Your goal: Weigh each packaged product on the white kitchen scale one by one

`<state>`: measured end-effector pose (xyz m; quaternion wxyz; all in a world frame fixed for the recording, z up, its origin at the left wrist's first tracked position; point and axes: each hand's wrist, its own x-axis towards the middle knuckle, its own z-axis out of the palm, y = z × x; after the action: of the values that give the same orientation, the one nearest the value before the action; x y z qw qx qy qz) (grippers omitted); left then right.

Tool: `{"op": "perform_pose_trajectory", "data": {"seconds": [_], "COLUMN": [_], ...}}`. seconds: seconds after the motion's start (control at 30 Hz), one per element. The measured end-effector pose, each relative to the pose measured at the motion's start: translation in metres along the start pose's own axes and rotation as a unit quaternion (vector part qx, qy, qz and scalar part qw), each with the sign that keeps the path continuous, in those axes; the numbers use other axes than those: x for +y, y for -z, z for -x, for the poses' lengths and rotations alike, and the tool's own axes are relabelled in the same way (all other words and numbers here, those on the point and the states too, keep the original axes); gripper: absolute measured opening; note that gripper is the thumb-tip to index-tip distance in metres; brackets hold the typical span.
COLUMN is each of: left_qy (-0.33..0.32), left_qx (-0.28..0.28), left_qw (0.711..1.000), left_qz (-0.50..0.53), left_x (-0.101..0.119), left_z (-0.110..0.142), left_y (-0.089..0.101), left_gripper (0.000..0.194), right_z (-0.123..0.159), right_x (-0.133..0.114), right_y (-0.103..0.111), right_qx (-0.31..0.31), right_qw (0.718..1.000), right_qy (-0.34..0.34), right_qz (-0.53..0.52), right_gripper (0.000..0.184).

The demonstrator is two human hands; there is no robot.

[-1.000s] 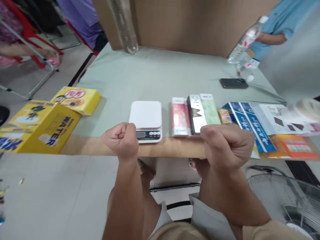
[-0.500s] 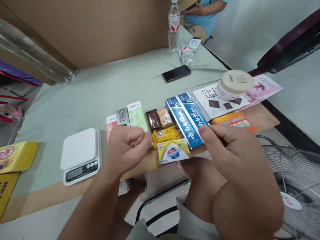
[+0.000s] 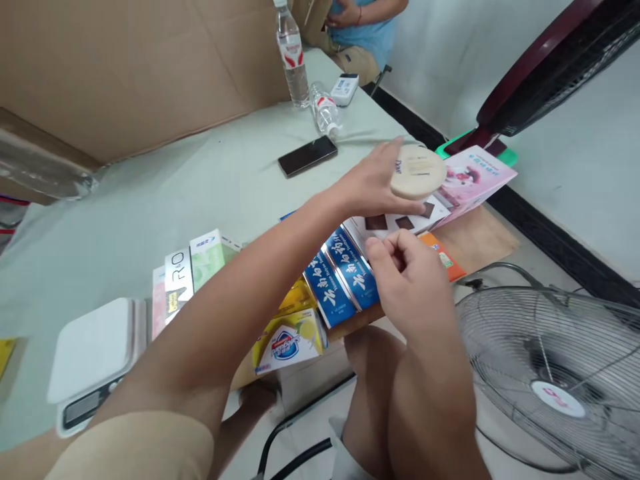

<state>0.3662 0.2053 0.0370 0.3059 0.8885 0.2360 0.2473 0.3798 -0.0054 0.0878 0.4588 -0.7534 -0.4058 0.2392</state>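
Observation:
My left hand (image 3: 373, 180) stretches across to a round cream-lidded jar (image 3: 419, 172). Its thumb and fingers are spread around the jar's near side; whether they press on it I cannot tell. The jar stands on a white box with brown squares (image 3: 385, 223). My right hand (image 3: 415, 280) is closed, thumb against curled fingers, in front of blue toothpaste boxes (image 3: 345, 267). Anything inside that pinch is hidden. Below my left forearm lies a yellow and white soap box (image 3: 290, 340). A green and white box (image 3: 207, 257) and a grey-white box (image 3: 179, 280) lie left of the forearm.
A white kitchen scale (image 3: 95, 347) sits at the left. A phone (image 3: 307, 157), an upright water bottle (image 3: 293, 60) and a lying bottle (image 3: 325, 110) are further back. A pink box (image 3: 477, 173) and orange pack (image 3: 443, 257) lie right. A floor fan (image 3: 545, 373) stands nearby. Another person sits behind.
My left hand has gone from a closed fist over the boxes to spread fingers at the jar, its forearm now crossing the boxes. My right hand stays closed. The view has swung right.

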Motion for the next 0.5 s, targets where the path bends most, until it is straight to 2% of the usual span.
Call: {"op": "perform_pose_trajectory", "data": {"seconds": [0.07, 0.13, 0.23, 0.3, 0.37, 0.5], "left_qy": [-0.002, -0.005, 0.016, 0.043, 0.064, 0.086], "left_qx": [0.007, 0.031, 0.108, 0.170, 0.221, 0.273], "left_qw": [1.000, 0.999, 0.992, 0.980, 0.969, 0.958], "left_qz": [0.011, 0.026, 0.068, 0.091, 0.094, 0.015], "left_x": [-0.005, -0.006, 0.000, 0.011, 0.027, 0.069], "left_z": [-0.008, -0.010, 0.000, 0.018, 0.047, 0.137], "left_y": [-0.012, -0.017, -0.007, 0.012, 0.041, 0.113], "left_gripper": [0.104, 0.092, 0.078, 0.074, 0.076, 0.086], "right_z": [-0.001, -0.001, 0.004, 0.008, 0.015, 0.035], "right_x": [0.002, 0.002, 0.001, -0.001, -0.005, -0.022], "right_y": [0.000, 0.001, 0.001, 0.000, -0.003, -0.010], "right_qx": [-0.002, 0.001, 0.008, 0.015, 0.018, 0.013], "right_qw": [1.000, 1.000, 0.999, 0.998, 0.997, 0.992], "right_qy": [-0.004, -0.005, 0.010, 0.026, 0.043, 0.100], "right_qz": [-0.006, -0.014, -0.031, -0.047, -0.062, -0.075], "right_gripper": [0.038, 0.038, 0.037, 0.035, 0.034, 0.036]}}
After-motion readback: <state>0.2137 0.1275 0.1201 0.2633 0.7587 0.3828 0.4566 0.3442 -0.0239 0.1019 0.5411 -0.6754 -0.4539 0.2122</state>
